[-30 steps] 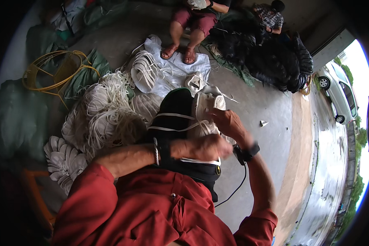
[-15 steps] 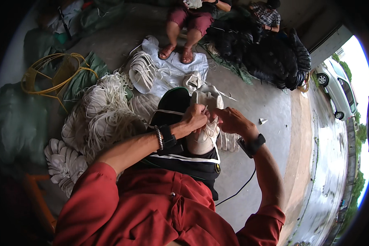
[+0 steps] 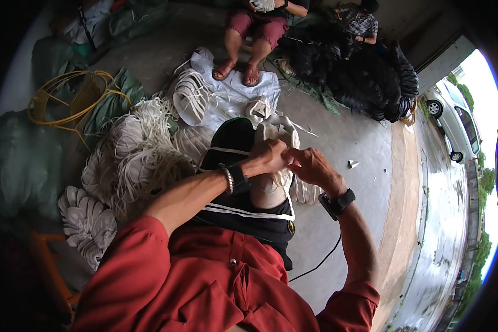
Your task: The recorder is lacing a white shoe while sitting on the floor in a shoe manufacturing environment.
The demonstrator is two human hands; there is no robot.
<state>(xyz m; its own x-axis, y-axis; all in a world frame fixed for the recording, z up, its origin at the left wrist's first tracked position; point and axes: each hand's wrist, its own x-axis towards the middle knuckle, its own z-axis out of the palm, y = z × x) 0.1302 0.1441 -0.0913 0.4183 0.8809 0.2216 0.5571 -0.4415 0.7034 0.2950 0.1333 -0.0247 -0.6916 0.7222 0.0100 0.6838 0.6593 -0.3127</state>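
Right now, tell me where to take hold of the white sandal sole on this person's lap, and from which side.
Grip the white sandal sole by its far, rounded end, coming in from beyond the knees. That end stands free past the left hand and right hand, which meet over its middle. The near end lies on the lap under the hands, so it seems harder to reach.

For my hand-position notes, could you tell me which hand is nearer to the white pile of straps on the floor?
Left. The left hand is on the side toward the white pile of straps; the right hand is farther away, beyond it.
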